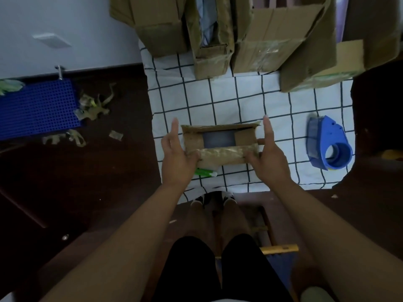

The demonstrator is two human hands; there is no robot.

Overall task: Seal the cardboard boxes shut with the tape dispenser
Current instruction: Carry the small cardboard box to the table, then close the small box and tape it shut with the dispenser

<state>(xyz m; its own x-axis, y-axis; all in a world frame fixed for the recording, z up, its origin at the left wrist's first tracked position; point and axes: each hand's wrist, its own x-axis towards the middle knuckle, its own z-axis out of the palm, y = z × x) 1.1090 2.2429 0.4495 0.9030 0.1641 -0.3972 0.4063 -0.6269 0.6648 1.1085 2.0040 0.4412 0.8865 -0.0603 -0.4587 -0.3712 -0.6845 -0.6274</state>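
Note:
A small cardboard box (220, 147) sits near the front of a table covered by a white checked cloth (250, 105). Its top flaps stand partly apart and a grey item shows through the gap. Old tape runs along its near flap. My left hand (176, 153) touches the box's left end, fingers straight and thumb on the near flap. My right hand (268, 155) does the same at the right end. A blue tape dispenser (328, 142) lies on the cloth to the right, apart from both hands.
Several larger cardboard boxes (257, 40) crowd the table's far edge, some with open flaps. A green and white object (206, 172) pokes out under the small box. Tape scraps (93, 105) and a blue perforated mat (37, 107) lie on the dark floor to the left.

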